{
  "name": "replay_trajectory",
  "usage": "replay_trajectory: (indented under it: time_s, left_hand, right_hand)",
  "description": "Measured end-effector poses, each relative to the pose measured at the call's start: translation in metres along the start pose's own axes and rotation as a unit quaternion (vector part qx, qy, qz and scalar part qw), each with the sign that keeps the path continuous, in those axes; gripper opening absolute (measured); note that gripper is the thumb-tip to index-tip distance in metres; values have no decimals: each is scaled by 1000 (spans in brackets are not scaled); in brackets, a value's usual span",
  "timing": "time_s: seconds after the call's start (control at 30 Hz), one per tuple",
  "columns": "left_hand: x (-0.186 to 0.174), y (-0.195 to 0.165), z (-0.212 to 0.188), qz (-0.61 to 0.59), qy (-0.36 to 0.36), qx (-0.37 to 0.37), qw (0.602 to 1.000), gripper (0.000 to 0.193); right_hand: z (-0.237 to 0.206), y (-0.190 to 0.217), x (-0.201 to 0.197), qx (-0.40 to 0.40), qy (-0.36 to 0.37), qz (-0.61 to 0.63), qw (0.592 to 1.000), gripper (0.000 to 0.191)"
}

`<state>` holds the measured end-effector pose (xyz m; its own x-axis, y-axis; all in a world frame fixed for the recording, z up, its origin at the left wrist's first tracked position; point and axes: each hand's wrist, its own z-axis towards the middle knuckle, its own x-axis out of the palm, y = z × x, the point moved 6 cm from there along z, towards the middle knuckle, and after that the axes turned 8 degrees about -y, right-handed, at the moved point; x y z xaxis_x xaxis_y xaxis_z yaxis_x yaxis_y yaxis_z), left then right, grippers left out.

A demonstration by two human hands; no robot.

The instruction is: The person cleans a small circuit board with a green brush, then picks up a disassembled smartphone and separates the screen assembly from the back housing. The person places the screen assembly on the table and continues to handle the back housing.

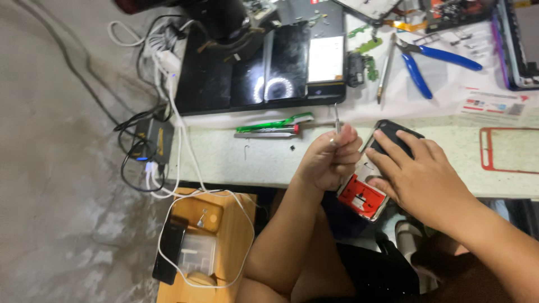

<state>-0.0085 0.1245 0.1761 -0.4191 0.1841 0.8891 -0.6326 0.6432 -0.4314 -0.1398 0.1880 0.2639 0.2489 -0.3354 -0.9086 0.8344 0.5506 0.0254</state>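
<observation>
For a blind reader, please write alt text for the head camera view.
A person's left hand pinches thin metal tweezers upright while the right hand steadies an opened phone at the edge of a white workbench. Blue-handled pliers, a green screwdriver and phone parts lie behind.

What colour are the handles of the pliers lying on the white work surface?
Blue; the metal-jawed pliers with blue handles show clearly in the head view, at the upper right.
</observation>
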Motion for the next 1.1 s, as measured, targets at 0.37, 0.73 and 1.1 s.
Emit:
replay_trajectory:
  time_s: [0.37,0.73,1.1]
  left_hand:
    - [-9,-15,16,-24,21,-23,999,30]
    - [-9,-18,2,26,-3,12,1000,25]
    - [-9,-14,-18,47,-87,5,995,15]
  right_hand:
    - [25,-19,21,-1,26,15,1000,60]
    - [22,-4,23,5,14,22,1000,56]
    - [11,16,17,5,-2,18,1000,56]
